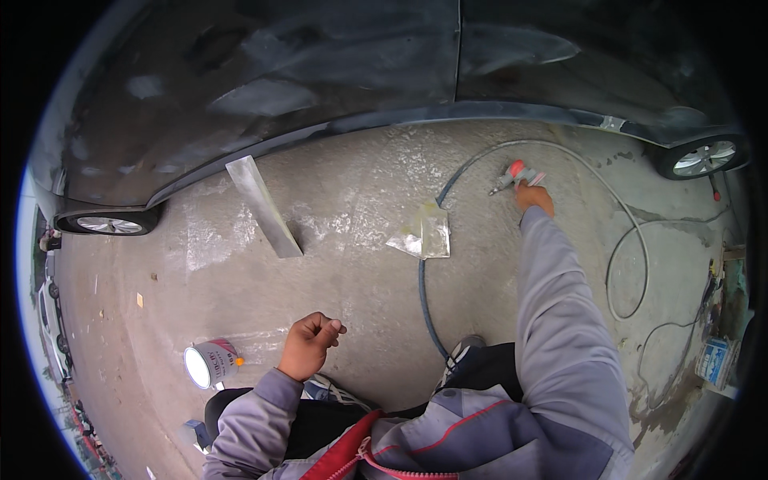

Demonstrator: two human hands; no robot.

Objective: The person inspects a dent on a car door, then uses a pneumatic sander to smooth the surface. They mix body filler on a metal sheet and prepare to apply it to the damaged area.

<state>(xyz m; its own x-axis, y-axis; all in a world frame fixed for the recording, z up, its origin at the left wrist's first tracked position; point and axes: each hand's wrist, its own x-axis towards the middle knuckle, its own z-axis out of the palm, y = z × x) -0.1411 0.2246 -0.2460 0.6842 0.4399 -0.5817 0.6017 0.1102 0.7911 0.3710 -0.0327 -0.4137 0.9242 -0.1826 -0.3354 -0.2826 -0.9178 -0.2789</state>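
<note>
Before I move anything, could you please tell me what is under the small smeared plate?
The hose emerges from the upper and lower edges of the plate, so it probably runs beneath. The covered floor, and anything else there, cannot be seen.

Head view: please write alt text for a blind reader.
A person's right hand holds a red-and-grey tool beside a dark car with pale patches; the left hand is curled, near a tin. A hose and long strip lie on the floor.
</note>
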